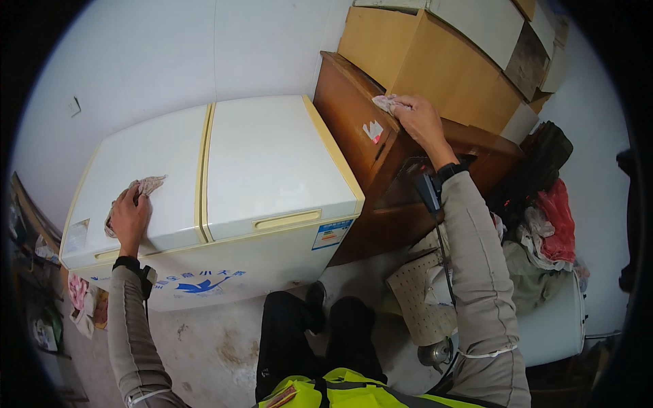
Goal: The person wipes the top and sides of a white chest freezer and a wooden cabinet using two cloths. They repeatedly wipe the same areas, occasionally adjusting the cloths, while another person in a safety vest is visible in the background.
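A white chest freezer point(275, 158) with two lids and cream trim stands before me. On its left lid lies my left hand point(129, 210), its fingers closed over a crumpled, brownish cloth point(148, 185). My right hand point(419, 118) is at the top edge of a brown wooden cabinet point(347, 109), to the right of the freezer, and pinches a pale crumpled cloth point(386, 102) between its fingers. A torn white and red sticker point(373, 131) is on the cabinet's side, below and left of that hand.
Large wooden boxes or panels point(423, 56) are stacked on the cabinet. At the right are a red plastic bag point(556, 224) and a white drum-like container point(553, 316). A perforated beige sheet point(423, 301) and a metal kettle point(435, 353) are on the floor near my legs.
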The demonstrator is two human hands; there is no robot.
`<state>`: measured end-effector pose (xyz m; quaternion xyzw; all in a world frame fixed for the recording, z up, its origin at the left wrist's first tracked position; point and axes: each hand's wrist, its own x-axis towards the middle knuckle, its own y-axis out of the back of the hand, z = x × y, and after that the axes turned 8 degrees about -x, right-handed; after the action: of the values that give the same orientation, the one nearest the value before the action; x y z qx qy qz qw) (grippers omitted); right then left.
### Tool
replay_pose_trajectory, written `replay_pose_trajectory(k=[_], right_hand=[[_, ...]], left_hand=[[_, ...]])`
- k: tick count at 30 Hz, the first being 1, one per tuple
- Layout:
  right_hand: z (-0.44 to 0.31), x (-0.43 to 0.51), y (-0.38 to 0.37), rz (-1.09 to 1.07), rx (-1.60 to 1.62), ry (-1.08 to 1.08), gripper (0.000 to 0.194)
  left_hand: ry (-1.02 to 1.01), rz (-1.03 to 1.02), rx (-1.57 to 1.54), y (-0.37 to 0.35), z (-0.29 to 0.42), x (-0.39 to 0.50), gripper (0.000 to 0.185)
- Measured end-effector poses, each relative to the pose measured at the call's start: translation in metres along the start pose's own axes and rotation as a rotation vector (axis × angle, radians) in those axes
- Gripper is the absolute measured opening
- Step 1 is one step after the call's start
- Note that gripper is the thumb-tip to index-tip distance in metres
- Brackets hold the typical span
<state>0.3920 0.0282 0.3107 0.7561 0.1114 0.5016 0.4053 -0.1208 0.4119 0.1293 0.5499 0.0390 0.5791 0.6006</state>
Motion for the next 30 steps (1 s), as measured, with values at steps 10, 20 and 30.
replay_pose_trajectory(k=[10,20,30], right_hand=[[-0.013,-0.036,0.038,-0.019,0.058,0.176,0.028],[-0.034,-0.022,0.030,0.035,-0.247,0.373,0.019],[-0.049,0.013,-0.023,0.092,-0.480,0.432,0.014]], left_hand=[[0.027,-0.027,0.043,-0.001,-0.001,-0.002,0.041],[0.004,-0.027,0.086,-0.001,-0.006,0.000,0.044],[0.059,-0.045,0.008,0.003,-0.001,0.000,0.042]])
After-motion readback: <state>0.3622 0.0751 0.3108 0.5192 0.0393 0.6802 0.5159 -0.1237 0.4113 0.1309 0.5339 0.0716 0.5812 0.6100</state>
